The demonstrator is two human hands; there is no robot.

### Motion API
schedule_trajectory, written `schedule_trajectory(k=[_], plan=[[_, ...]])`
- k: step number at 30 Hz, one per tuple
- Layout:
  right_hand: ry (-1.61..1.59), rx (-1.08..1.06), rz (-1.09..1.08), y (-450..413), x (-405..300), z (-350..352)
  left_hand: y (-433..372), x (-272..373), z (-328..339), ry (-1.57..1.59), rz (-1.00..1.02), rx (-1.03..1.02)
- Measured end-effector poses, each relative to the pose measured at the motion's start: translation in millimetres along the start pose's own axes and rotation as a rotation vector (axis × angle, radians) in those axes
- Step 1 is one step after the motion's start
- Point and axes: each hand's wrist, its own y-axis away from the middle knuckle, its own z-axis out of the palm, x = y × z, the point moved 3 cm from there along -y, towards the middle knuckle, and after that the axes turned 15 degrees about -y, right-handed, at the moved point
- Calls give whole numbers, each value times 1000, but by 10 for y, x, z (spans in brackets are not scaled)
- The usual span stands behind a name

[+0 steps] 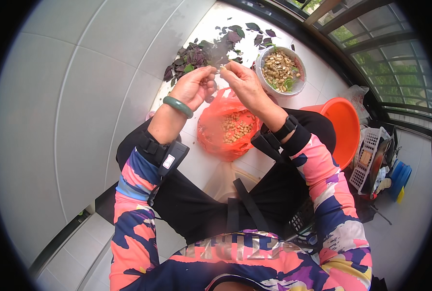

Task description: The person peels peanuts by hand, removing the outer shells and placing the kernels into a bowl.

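My left hand (198,85), with a green bangle at its wrist, is raised with thumb and forefinger brought together; whether anything is between them cannot be told. Close beside its fingertips, my right hand (242,78) pinches a small pale piece (222,68), perhaps peanut shell. Below both hands, an open red plastic bag (219,145) holds many unshelled peanuts (238,127). Right of my right hand stands a bag-lined bucket (302,85) with peanut shells (279,67) and some green leaves inside. Dark purple-green leaves (192,58) lie heaped beyond my left hand.
An orange-red plastic tub (350,123) stands beside my right knee. Farther right are a white plastic basket (367,156) with assorted items and a blue plastic object (399,180). Grey panels (88,91) rise at the left, and a barred window (387,62) is at the upper right.
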Motion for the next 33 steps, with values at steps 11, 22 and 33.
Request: schedule_trajectory(k=[11,22,33], plan=[[-287,-40,360,-7,6,14,27,35,88,-85,7,-211],[-163,-11,128,41,30,94,-27,-61,109,23,103,-180],[70,-37,108,9,-79,63,35,75,89,-25,112,-237]])
